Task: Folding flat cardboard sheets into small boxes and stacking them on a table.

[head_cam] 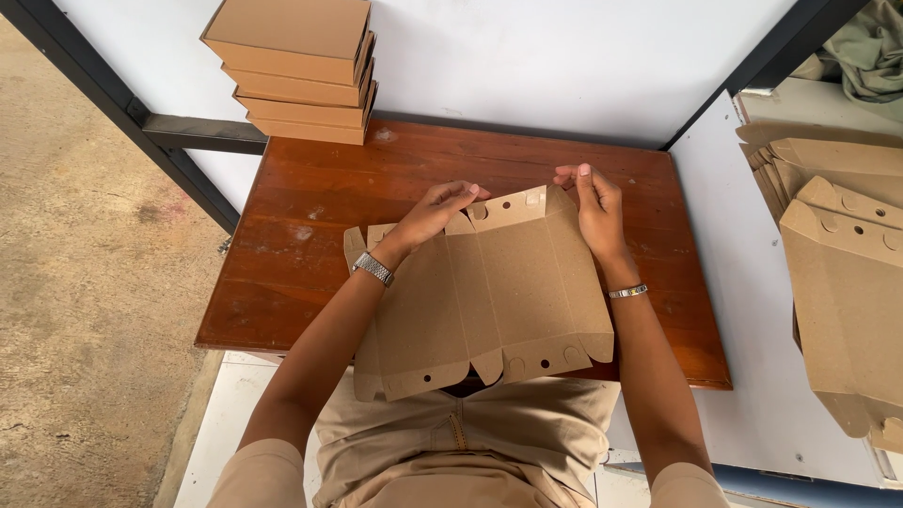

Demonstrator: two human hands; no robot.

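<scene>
A flat brown cardboard box blank point(508, 292) with round holes along its flaps lies on the small reddish wooden table point(310, 198), its near edge hanging over my lap. My left hand point(435, 212) rests on the blank's far left part, fingers pinching the far flap near its left end. Over at the far right corner, my right hand point(594, 209) grips the same flap, bending it upward. Each wrist wears a metal band.
Several folded brown boxes point(299, 66) are stacked at the table's far left corner against a white wall. A pile of flat cardboard blanks point(842, 273) lies on a white surface to the right. Bare concrete floor is on the left.
</scene>
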